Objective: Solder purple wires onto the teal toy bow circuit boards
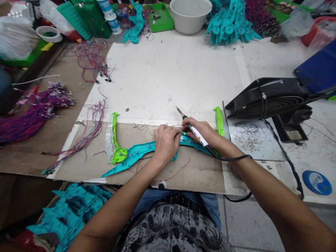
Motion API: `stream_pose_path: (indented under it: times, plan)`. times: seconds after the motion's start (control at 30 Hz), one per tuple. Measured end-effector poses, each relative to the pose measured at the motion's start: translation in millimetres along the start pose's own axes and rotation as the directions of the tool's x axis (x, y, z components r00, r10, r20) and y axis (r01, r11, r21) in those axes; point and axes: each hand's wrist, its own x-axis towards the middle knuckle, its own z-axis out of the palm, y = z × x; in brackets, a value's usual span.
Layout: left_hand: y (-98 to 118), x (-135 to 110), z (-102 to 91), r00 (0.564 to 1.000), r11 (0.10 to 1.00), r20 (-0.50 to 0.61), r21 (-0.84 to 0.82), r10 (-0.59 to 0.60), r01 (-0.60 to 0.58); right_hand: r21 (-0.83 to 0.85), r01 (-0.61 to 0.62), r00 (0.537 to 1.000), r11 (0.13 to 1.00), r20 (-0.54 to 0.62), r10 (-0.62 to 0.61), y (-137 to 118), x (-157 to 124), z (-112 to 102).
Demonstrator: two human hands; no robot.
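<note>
A teal, bow-shaped plastic shell point(141, 150) lies across the near edge of the table, with bright green plastic arms point(114, 134) at its ends. My left hand point(166, 143) rests over its middle, fingers curled and fingertips pressed together; what they pinch is hidden. In my right hand point(203, 130) is a soldering iron point(198, 134), its metal tip pointing up and away from the shell. Right-hand fingertips come close to the left ones, beside a small green piece point(183, 133). Thin red wires point(181, 169) trail around the shell.
To the right stand a black fan point(265, 99) and a soldering stand with a sponge point(292, 134). Wire bundles point(34, 112) lie at left. A white basin point(191, 15) and stacked teal shells point(231, 22) line the back. More teal shells point(76, 210) sit below the table's edge.
</note>
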Motion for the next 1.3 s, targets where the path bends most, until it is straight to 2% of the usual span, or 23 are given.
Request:
stream_pose_path:
  times: [0.4,0.63,0.9,1.3]
  plan:
    - [8.1,-1.5,3.9,0.999,0.997,0.003,0.065,-0.036,0.036,0.002,0.022,1.0,1.0,-0.012,-0.022,-6.4,-2.7,-0.5]
    - [10.9,0.6,0.5,0.996,0.993,0.065,0.105,-0.063,0.056,0.005,0.056,0.998,0.998,-0.026,-0.055,-4.6,-2.4,1.3]
    - [11.9,2.1,0.2,0.994,0.992,0.081,0.112,-0.067,0.057,-0.026,0.062,0.998,0.998,-0.018,-0.062,-8.8,-2.0,-0.4]
    - [14.4,5.4,0.5,0.992,0.987,0.095,0.147,-0.083,0.069,-0.118,0.084,0.989,0.989,-0.111,-0.098,-9.3,-1.8,1.1]
